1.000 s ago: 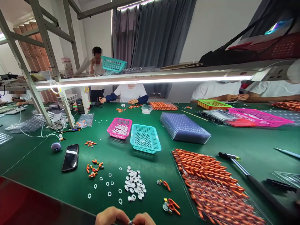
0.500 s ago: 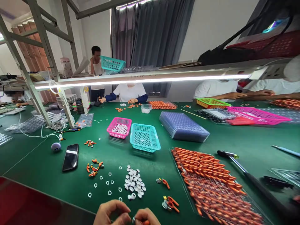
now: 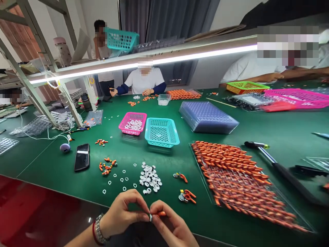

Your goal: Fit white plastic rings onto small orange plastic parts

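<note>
My left hand has its thumb and index finger closed on a small white-and-silver round piece. Pressed against the same spot are the fingertips of my right hand, which grip a small orange part that mostly hides behind the fingers. Just beyond the hands lies a pile of small white round caps, with several thin white rings scattered to its left. Orange pieces with silver discs lie to the right of the pile, and a cluster of orange pieces to its left.
A clear tray of orange parts covers the right side. Further back stand a pink basket, a turquoise basket and stacked clear trays. A phone lies left, a black-handled tool right. People sit across the table.
The view has tilted down, so both hands and my left wrist show more fully. My fingertips, slightly apart before, now meet at the small round piece.
</note>
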A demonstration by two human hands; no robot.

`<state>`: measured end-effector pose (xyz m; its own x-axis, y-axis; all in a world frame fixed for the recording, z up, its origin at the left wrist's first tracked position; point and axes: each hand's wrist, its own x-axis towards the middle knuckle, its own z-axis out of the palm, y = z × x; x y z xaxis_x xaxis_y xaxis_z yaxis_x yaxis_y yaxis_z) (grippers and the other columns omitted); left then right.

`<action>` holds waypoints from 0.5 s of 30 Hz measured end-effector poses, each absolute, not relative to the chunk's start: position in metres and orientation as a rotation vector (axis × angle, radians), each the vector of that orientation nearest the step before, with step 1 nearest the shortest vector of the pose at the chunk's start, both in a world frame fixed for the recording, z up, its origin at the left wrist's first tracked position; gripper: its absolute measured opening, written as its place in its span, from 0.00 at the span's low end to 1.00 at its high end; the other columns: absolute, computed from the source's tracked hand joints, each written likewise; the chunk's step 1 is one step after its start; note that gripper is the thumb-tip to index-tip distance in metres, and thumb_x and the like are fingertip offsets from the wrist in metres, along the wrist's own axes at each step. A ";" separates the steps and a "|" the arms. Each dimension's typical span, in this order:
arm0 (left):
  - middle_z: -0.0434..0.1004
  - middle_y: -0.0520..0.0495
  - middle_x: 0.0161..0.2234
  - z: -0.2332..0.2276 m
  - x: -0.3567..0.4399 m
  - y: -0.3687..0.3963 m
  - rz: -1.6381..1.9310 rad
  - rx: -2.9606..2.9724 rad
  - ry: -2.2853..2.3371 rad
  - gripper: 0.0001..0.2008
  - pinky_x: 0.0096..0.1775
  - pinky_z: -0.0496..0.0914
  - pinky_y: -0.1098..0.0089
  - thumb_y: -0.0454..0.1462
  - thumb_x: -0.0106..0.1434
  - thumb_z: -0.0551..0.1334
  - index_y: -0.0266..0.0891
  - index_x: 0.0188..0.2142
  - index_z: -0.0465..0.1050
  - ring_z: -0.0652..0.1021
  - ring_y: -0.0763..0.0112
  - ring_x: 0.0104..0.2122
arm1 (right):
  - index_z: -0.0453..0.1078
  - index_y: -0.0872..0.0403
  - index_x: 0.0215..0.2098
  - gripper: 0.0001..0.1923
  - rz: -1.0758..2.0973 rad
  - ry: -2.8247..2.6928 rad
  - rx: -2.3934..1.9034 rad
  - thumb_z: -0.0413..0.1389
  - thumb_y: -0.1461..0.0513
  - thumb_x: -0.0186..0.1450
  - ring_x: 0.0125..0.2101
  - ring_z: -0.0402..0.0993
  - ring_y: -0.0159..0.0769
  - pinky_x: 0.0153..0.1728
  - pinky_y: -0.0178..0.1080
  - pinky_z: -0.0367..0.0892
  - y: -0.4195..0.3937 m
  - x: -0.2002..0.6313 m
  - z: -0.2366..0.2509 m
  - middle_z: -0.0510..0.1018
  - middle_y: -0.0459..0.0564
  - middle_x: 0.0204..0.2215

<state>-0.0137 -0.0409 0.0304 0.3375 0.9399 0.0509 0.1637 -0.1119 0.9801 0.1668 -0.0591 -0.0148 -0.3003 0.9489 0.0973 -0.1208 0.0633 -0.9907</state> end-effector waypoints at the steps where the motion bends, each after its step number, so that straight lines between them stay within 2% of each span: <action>1: 0.72 0.49 0.27 0.031 -0.014 -0.040 0.912 1.545 1.022 0.19 0.38 0.64 0.69 0.52 0.53 0.71 0.37 0.28 0.80 0.71 0.67 0.32 | 0.72 0.51 0.34 0.12 1.429 -1.387 -0.901 0.55 0.52 0.67 0.32 0.70 0.36 0.34 0.33 0.68 -0.059 0.168 -0.012 0.72 0.46 0.30; 8: 0.71 0.50 0.28 0.032 -0.015 -0.038 0.869 1.572 1.005 0.17 0.37 0.63 0.70 0.50 0.52 0.72 0.37 0.26 0.79 0.71 0.69 0.32 | 0.72 0.51 0.34 0.11 1.557 -1.341 -0.833 0.56 0.52 0.67 0.31 0.67 0.36 0.33 0.34 0.66 -0.060 0.169 -0.009 0.71 0.45 0.29; 15: 0.69 0.51 0.27 0.034 -0.012 -0.040 0.851 1.602 0.993 0.19 0.34 0.63 0.71 0.51 0.49 0.74 0.37 0.23 0.78 0.69 0.71 0.29 | 0.69 0.49 0.34 0.11 1.519 -1.418 -0.725 0.52 0.52 0.70 0.32 0.65 0.36 0.34 0.35 0.64 -0.061 0.172 -0.012 0.68 0.45 0.31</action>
